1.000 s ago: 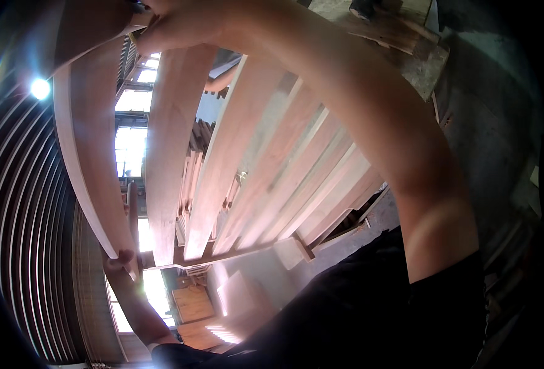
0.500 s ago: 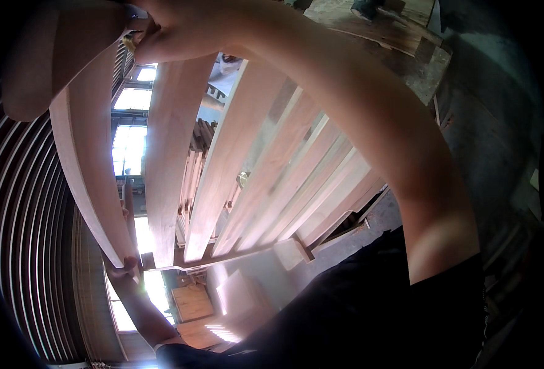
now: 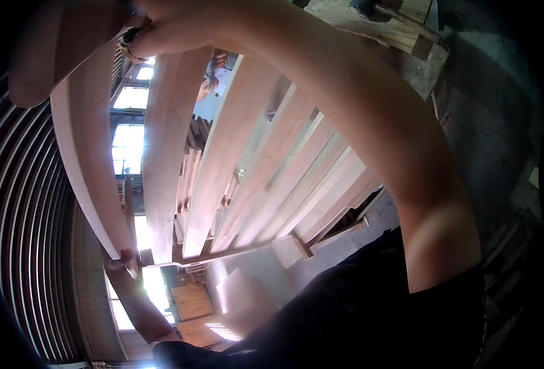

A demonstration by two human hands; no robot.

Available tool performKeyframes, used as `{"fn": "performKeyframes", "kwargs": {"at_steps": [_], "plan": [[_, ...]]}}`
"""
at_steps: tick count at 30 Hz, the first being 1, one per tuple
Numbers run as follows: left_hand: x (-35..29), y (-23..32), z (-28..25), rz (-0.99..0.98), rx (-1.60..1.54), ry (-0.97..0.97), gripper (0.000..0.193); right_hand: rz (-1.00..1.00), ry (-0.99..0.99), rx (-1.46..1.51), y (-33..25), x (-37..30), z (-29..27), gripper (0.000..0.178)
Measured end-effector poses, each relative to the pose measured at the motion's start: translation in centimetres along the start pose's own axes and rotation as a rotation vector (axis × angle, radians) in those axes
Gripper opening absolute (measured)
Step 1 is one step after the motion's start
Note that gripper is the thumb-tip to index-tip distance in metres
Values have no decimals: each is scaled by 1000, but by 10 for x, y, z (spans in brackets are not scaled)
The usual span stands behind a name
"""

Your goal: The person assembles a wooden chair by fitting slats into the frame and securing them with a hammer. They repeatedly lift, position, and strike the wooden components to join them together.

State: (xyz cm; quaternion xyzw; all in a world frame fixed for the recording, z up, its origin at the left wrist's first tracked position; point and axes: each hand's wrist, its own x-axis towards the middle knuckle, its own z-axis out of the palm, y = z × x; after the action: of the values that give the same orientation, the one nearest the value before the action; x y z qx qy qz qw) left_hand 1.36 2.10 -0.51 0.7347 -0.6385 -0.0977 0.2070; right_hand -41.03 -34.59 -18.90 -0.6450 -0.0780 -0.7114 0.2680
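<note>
Wd. frame [image 3: 204, 254] w/ slats [image 3: 221, 147] inside

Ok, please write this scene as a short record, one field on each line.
Left hand: at the lower end of the leftmost board
Right hand: high up, near a brown rounded piece; grip unclear
Other boards: pale wood, side by side with gaps
Through gaps: another person's hands, a bright window
Far left: dark ribbed surface
Upper right: tool with a handle, lying on wood
</note>
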Motion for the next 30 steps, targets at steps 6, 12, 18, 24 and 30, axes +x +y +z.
{"fn": "performKeyframes", "kwargs": {"at_steps": [6, 12, 18, 24, 30], "plan": [[-2, 9, 6, -19, -10, 4, 99, 192, 98, -199, 16, 14, 26, 66], [7, 36, 13, -29, -25, 17, 98, 116, 159, -151, 32, 22, 25, 65], [12, 96, 35, -73, -97, 24, 98, 91, 122, -57, 30, 19, 15, 63], [49, 224, 114, -296, 783, 59, 114, -90, 227, -11, 39, 23, 14, 61], [110, 272, 217, 120, 853, 650, 69, -53, 144, 103, 50, 26, 4, 64]]}}
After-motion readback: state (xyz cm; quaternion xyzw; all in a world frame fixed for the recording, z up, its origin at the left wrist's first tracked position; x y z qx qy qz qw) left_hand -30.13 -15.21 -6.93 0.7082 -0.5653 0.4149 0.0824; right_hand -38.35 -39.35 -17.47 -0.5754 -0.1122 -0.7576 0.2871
